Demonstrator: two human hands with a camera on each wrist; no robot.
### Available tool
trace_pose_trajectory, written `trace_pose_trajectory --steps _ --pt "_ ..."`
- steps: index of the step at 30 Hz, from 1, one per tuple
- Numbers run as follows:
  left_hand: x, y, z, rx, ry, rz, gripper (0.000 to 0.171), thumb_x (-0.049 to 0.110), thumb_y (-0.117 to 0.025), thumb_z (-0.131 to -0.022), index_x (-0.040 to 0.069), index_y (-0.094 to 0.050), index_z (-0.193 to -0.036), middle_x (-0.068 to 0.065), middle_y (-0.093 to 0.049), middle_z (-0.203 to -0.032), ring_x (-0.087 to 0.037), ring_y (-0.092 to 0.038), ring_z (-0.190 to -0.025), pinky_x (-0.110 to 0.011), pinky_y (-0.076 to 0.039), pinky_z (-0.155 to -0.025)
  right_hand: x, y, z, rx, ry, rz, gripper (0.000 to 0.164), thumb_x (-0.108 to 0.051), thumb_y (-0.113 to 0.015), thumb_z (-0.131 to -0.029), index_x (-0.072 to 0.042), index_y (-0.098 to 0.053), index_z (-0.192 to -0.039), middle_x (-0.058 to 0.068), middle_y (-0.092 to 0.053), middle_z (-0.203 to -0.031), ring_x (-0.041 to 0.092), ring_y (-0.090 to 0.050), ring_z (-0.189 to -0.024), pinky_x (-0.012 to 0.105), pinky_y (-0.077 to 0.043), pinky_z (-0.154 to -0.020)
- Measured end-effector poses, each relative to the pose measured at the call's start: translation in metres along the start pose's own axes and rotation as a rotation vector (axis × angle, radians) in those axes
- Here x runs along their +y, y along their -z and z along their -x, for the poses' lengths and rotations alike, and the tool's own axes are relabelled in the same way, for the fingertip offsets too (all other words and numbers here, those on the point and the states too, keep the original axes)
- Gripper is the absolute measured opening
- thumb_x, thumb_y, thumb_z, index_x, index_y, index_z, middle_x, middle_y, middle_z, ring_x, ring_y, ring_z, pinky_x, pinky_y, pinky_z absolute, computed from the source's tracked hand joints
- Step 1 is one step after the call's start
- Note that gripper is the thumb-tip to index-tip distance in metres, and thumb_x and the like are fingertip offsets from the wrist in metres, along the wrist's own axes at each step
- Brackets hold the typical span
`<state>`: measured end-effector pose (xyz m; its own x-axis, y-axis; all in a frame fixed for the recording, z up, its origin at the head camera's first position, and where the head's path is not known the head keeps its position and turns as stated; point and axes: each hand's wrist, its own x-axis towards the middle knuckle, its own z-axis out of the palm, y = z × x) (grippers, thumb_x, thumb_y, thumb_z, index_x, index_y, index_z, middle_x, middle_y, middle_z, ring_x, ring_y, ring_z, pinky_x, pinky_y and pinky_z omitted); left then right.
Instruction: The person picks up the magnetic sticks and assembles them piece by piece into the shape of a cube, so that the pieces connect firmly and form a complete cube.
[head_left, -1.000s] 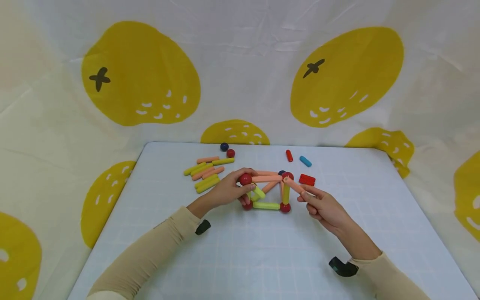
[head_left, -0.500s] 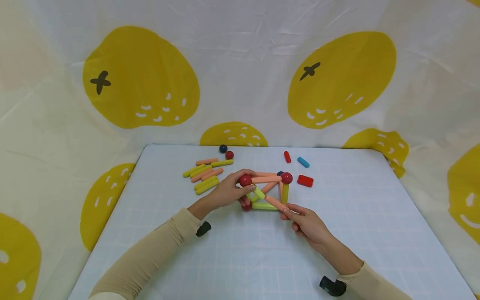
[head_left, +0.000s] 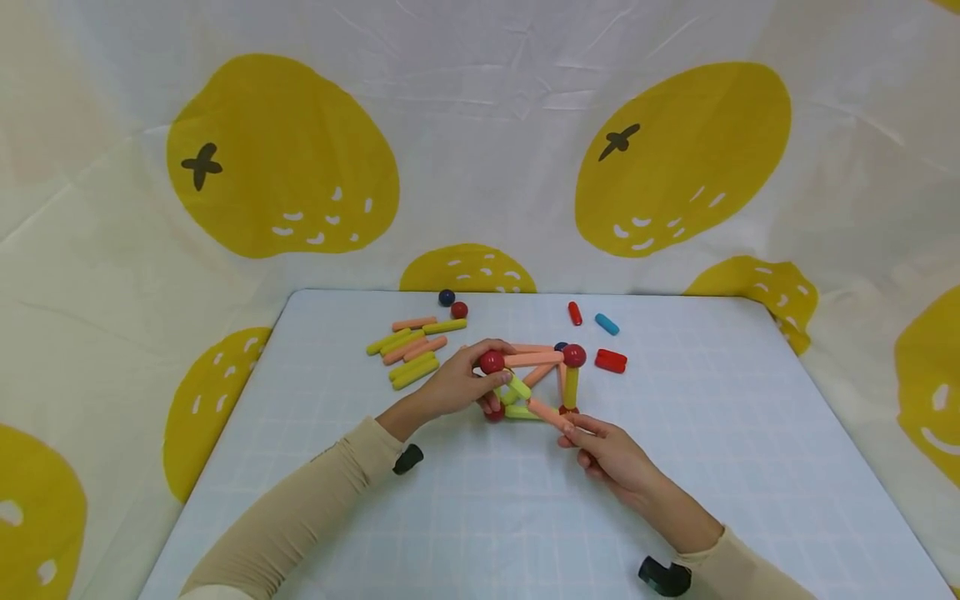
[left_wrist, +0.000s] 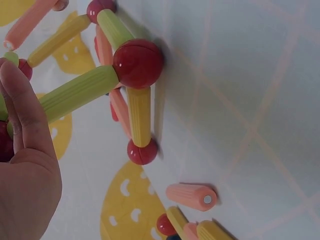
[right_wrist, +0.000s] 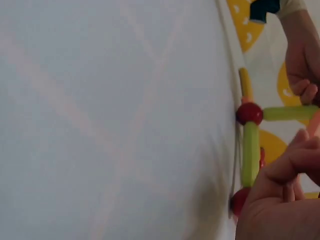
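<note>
A frame of magnetic sticks and balls [head_left: 534,359] stands mid-table, with red balls at its near corners. My left hand [head_left: 459,382] grips its upper left red ball [head_left: 492,361], thumb beside a light green stick [head_left: 517,385] that slants down from that corner. Between thumb and fingers, my right hand [head_left: 618,462] pinches a salmon-pink magnetic stick [head_left: 546,412] by its near end. The pink stick's far end is right at the green stick's lower end. In the left wrist view, a metal tip shows on that pink stick [left_wrist: 31,21], close over the left fingertips.
Loose yellow and pink sticks [head_left: 414,373] lie behind the left hand. A dark blue ball [head_left: 447,297] and a red ball [head_left: 459,310] sit at the back. Short red pieces [head_left: 611,361] and a blue piece [head_left: 607,324] lie at the back right.
My right hand has carried the pink stick from the upper right red ball down and left to the green stick's end. The left hand stays on its corner ball.
</note>
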<state>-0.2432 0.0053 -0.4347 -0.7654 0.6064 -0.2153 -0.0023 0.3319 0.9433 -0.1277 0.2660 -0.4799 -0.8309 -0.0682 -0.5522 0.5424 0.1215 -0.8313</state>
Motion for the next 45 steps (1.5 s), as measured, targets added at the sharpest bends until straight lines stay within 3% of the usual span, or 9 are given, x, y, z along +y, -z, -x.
trace_pose_trajectory --steps 7,14,17,23,26,30,34,39,45 --pt "0.000 -0.001 0.000 -0.010 0.007 0.004 0.045 0.024 -0.068 -0.099 0.027 -0.052 -0.141 -0.029 -0.060 -0.123 -0.021 -0.070 -0.069 -0.031 -0.062 -0.071 0.007 0.011 -0.007 -0.140 0.069 0.414 0.030 -0.032 -0.059 -0.104 -0.011 -0.063 -0.125 0.004 -0.059 -0.079 0.017 -0.051 -0.060 0.025 -0.042 -0.056" --pt "0.003 -0.001 0.001 0.008 0.026 -0.005 0.045 0.026 -0.069 -0.099 0.030 -0.053 -0.140 -0.024 -0.061 -0.120 -0.022 -0.070 -0.070 -0.030 -0.062 -0.072 -0.003 -0.014 -0.010 0.098 0.135 0.945 0.028 -0.045 -0.070 -0.094 -0.018 -0.064 -0.099 0.002 -0.054 -0.070 0.017 -0.052 -0.065 0.029 -0.038 -0.059" --pt "0.003 -0.002 0.000 -0.001 0.017 -0.006 0.045 0.025 -0.069 -0.098 0.028 -0.053 -0.141 -0.022 -0.062 -0.119 -0.022 -0.070 -0.070 -0.030 -0.062 -0.072 -0.004 -0.027 -0.006 0.133 0.218 1.115 0.027 -0.040 -0.075 -0.090 -0.018 -0.064 -0.101 -0.001 -0.056 -0.076 0.015 -0.051 -0.066 0.029 -0.040 -0.059" --pt "0.001 -0.002 -0.001 -0.007 0.008 -0.001 0.044 0.024 -0.068 -0.099 0.029 -0.053 -0.140 -0.020 -0.062 -0.118 -0.022 -0.070 -0.071 -0.030 -0.062 -0.072 -0.004 -0.039 0.003 0.106 0.518 1.326 0.041 -0.037 -0.079 -0.088 -0.021 -0.066 -0.124 -0.003 -0.063 -0.100 0.009 -0.054 -0.073 0.025 -0.052 -0.062" --pt "0.001 -0.001 -0.001 -0.014 0.001 0.003 0.044 0.024 -0.067 -0.100 0.028 -0.053 -0.141 -0.025 -0.061 -0.122 -0.022 -0.070 -0.070 -0.031 -0.062 -0.072 -0.008 -0.032 0.006 0.130 0.519 1.302 0.048 -0.047 -0.077 -0.089 -0.022 -0.066 -0.128 -0.005 -0.065 -0.098 0.008 -0.058 -0.079 0.028 -0.055 -0.066" --pt "0.001 0.000 -0.001 -0.005 -0.001 -0.004 0.045 0.024 -0.068 -0.099 0.028 -0.052 -0.141 -0.025 -0.061 -0.121 -0.021 -0.069 -0.070 -0.030 -0.062 -0.072 -0.011 -0.014 0.013 0.122 0.325 1.210 0.053 -0.053 -0.078 -0.085 -0.023 -0.065 -0.126 -0.006 -0.062 -0.077 0.011 -0.057 -0.066 0.030 -0.049 -0.061" --pt "0.001 0.001 -0.001 -0.004 -0.006 0.000 0.045 0.022 -0.067 -0.100 0.026 -0.052 -0.142 -0.022 -0.061 -0.119 -0.022 -0.069 -0.069 -0.031 -0.062 -0.071 -0.004 0.001 0.020 0.044 0.176 1.206 0.052 -0.049 -0.085 -0.078 -0.028 -0.063 -0.120 -0.007 -0.056 -0.066 0.013 -0.052 -0.058 0.027 -0.044 -0.057" --pt "0.000 0.001 -0.001 0.011 -0.028 -0.047 0.046 0.029 -0.068 -0.099 0.028 -0.052 -0.142 -0.010 -0.062 -0.119 -0.022 -0.070 -0.070 -0.031 -0.061 -0.072 0.008 0.003 0.021 -0.001 0.236 1.128 0.033 -0.039 -0.081 -0.086 -0.032 -0.065 -0.115 -0.008 -0.055 -0.062 0.012 -0.051 -0.057 0.024 -0.040 -0.055" --pt "0.000 -0.001 -0.002 0.008 -0.025 -0.055 0.045 0.030 -0.068 -0.099 0.030 -0.052 -0.141 -0.010 -0.063 -0.117 -0.022 -0.070 -0.070 -0.031 -0.061 -0.072 0.012 0.006 0.012 -0.052 0.248 0.785 0.024 -0.021 -0.072 -0.096 -0.020 -0.069 -0.120 -0.004 -0.064 -0.069 0.014 -0.059 -0.055 0.023 -0.045 -0.052"
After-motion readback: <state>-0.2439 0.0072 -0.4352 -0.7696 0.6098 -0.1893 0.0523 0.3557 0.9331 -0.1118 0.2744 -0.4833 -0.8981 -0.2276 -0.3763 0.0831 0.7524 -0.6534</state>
